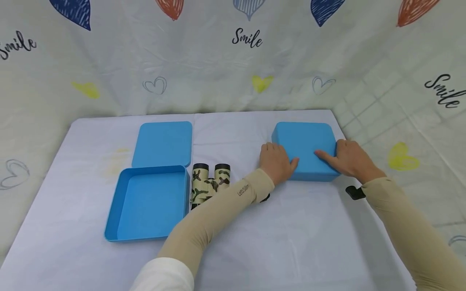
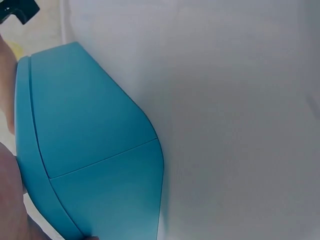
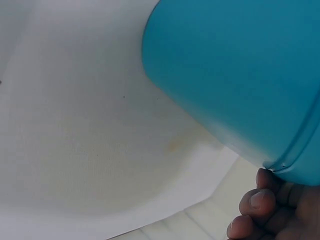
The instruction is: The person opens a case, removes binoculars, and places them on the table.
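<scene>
A closed blue box (image 1: 306,139) sits at the right of the table, with a lid seam running along its sides in the left wrist view. My left hand (image 1: 275,162) holds its left side, thumb toward the front corner. On the opposite side, my right hand (image 1: 353,159) grips the box with the thumb over the top. The right wrist view shows curled fingers (image 3: 257,200) at the lid's edge. Camouflage binoculars (image 1: 199,184) lie left of the left hand, partly covered by the left forearm.
An open blue box (image 1: 151,206) lies left of the binoculars, with a flat blue lid (image 1: 162,144) directly behind it. A white cloth covers the table (image 1: 291,234). Its right edge runs close to the right hand, and a printed curtain (image 1: 204,52) hangs behind.
</scene>
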A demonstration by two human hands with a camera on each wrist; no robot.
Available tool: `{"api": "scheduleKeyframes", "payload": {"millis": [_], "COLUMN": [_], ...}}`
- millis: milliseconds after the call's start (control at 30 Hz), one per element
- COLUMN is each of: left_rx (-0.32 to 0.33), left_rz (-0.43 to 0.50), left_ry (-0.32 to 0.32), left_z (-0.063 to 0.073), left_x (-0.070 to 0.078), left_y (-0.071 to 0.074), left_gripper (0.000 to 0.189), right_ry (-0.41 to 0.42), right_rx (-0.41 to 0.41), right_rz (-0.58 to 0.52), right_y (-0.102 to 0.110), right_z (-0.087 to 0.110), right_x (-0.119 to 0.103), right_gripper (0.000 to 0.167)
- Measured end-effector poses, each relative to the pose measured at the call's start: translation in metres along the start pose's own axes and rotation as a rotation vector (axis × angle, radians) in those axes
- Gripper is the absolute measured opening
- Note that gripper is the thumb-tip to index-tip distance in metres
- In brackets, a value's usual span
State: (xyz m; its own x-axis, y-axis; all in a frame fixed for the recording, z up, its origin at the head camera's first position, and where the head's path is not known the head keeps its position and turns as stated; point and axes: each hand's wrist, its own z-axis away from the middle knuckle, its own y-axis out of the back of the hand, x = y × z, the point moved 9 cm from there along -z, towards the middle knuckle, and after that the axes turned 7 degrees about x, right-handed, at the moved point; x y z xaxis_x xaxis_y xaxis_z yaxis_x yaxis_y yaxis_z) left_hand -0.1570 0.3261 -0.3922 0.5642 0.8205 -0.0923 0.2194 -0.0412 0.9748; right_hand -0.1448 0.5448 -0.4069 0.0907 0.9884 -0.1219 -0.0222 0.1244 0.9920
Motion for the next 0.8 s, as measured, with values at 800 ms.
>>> {"api": "scheduleKeyframes", "payload": {"millis": [800], "left_rx": [0.112], "left_rz": [-0.009], "left_ry": [-0.009], "left_z": [0.022], "left_x": [-0.005], "left_y": [0.004], "left_gripper": [0.06], "right_ry": [0.003], "right_rx": [-0.01], "right_rz": [0.014], "right_y": [-0.004], "right_z": [0.015], "right_x": [-0.012], "right_gripper": [0.095]}}
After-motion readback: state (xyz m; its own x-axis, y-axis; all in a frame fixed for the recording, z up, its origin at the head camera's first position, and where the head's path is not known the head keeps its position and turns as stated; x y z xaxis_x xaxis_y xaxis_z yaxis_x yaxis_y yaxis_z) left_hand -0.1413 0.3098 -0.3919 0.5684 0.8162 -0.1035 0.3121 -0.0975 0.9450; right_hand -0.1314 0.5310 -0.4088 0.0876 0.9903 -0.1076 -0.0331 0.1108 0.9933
